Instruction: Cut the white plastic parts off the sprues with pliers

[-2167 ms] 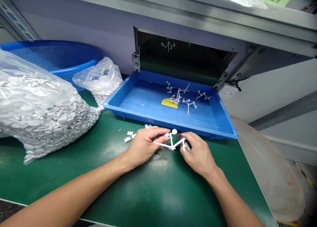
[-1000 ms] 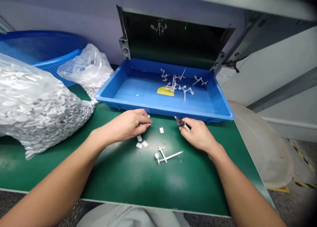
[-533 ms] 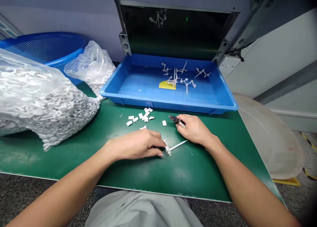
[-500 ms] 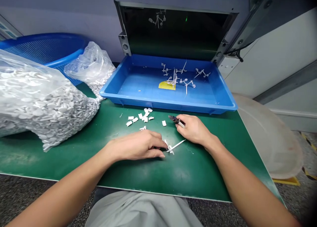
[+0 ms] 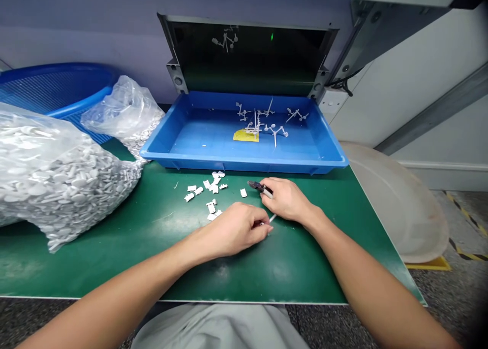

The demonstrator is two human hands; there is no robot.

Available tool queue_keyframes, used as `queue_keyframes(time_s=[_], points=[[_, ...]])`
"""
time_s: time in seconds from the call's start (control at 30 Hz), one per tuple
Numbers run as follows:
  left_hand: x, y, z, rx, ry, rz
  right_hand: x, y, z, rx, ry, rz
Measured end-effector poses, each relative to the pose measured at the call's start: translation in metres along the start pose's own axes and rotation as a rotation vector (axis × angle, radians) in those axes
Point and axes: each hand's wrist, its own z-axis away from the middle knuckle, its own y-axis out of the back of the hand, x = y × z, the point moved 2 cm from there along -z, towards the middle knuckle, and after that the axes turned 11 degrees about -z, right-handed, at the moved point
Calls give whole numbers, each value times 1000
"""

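In front of blue tray (image 5: 244, 164), I note left hand (image 5: 237, 229) pinching sprue (image 5: 272, 218), long axis toward right hand (image 5: 287, 199), closed round cutters (image 5: 258, 187)

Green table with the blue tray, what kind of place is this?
Probably a factory workshop: a blue tray of branching white pieces, a big bag of small white parts, and striped floor tape.
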Motion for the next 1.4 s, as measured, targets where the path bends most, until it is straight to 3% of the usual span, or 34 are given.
queue_keyframes(time_s=[0.1,0.17,0.27,0.37,0.47,0.6,0.83,1.4], points=[[-5,10,8,-175,169,330,0,4,-1,92,-31,-130],[-12,17,17,-190,251,568,0,11,-2,176,-92,-298],[-27,26,26,74,319,840,-5,22,0,276,-143,-466],[-41,26,27,380,362,1107,-17,27,4,275,-14,-402],[-47,20,23,502,368,1271,-30,19,10,204,111,-275],[-48,12,21,529,337,1358,-38,5,14,111,171,-119],[-48,-2,22,444,333,1406,-38,-4,14,43,160,-27],[-50,-3,20,448,300,1384,-37,-11,16,20,162,-37]])
